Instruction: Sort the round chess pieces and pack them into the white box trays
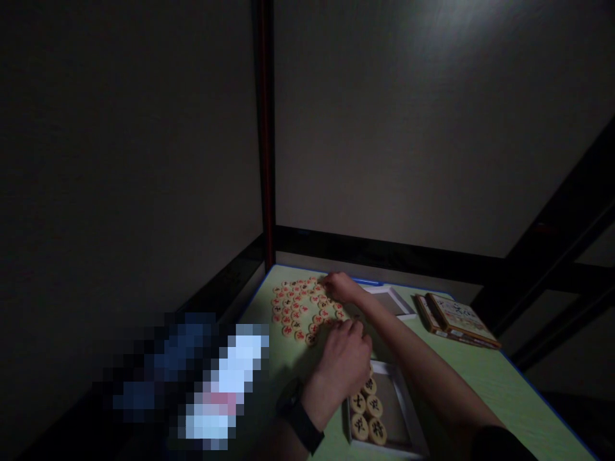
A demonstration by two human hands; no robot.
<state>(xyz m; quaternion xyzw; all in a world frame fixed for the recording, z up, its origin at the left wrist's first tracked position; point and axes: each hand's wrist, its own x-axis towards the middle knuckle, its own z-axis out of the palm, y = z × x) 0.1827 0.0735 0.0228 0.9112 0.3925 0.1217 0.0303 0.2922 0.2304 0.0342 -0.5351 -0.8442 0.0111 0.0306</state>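
Many round wooden xiangqi pieces (296,307) with red or black characters lie loose on the green table. Among the far pieces, my right hand (340,286) reaches down with bent fingers closed together; its fingertips are partly hidden. My left hand (344,355), with a dark watch (302,410) on the wrist, curls over the far left corner of a shallow white box (401,400). Its fingers are closed, and what they hold, if anything, is hidden. Inside that box, black-character xiangqi pieces (375,405) lie flat in two columns along the left side.
A second shallow white tray (408,310) sits behind my right forearm. Two flat printed boxes (461,317) are stacked at the table's right. Dark walls stand behind and left of the green table (514,390). A pixelated bright patch (230,378) shows left of the table.
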